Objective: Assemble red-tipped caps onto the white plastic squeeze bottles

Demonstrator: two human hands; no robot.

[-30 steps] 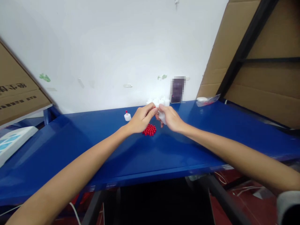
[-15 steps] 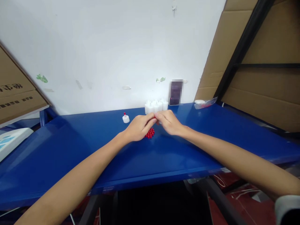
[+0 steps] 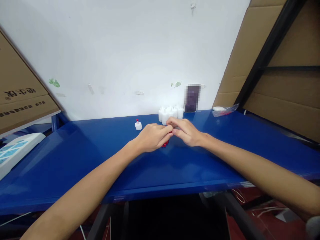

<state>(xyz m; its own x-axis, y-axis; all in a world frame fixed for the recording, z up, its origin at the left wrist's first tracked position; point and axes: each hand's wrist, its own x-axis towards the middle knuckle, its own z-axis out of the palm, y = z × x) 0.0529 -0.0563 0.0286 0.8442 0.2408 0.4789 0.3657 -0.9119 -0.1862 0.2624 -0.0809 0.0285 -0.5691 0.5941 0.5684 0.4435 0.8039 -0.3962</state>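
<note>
My left hand and my right hand meet fingertip to fingertip above the blue table. Both are closed in a pinch, and a speck of red shows between the fingertips; the rest of what they hold is hidden. Beneath my left hand lies a cluster of small red caps, mostly covered by the fingers. Just behind the hands stands a group of several small white bottles. Off to the left, a single white bottle with a red tip stands upright by itself.
A phone-like dark device, partly blurred, leans on the white wall. Right of it lies a clear plastic bag with red bits inside. A white case with blue panels sits at the left edge, near a cardboard box.
The view has shifted a little, so the scene sits further right. My hands remain together at the fingertips, and my left hand now covers more of the red caps.
</note>
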